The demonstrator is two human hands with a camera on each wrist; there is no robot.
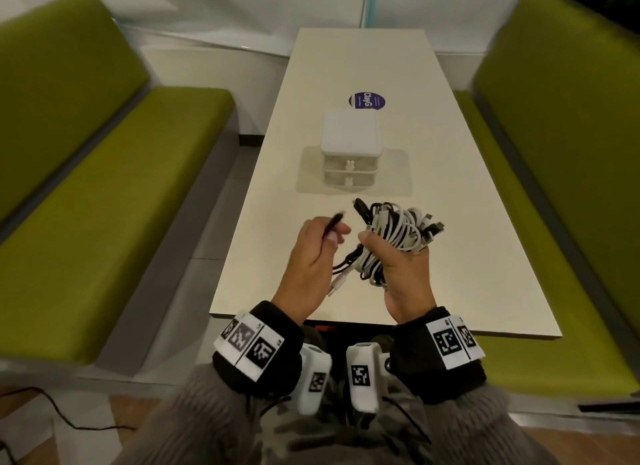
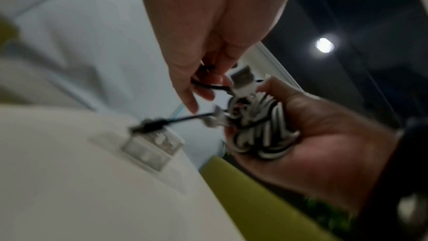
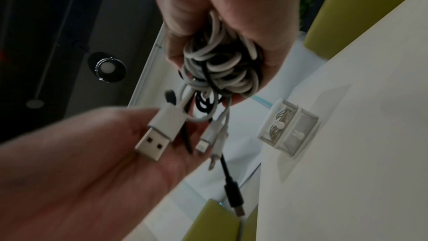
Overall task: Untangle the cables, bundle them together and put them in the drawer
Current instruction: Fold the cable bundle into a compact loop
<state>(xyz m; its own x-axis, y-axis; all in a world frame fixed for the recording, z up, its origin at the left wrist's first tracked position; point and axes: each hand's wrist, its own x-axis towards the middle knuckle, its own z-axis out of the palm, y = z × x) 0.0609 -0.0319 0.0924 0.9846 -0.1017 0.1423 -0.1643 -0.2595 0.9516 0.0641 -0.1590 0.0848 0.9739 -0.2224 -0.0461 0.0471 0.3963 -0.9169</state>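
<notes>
Two hands above table (image 1: 450,257): R hand (image 1: 403,267) fingers curled round cable bundle (image 1: 398,229); L hand (image 1: 311,257) fingers pinch black cable end (image 1: 333,222).

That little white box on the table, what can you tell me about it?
The drawer box is a small white plastic unit with a smooth lid and two stacked see-through drawers, each with a tiny rabbit-shaped knob. Both drawers are closed. One seems to hold cables already. It stands upright mid-table, beyond the hands, touched by nothing else.
</notes>
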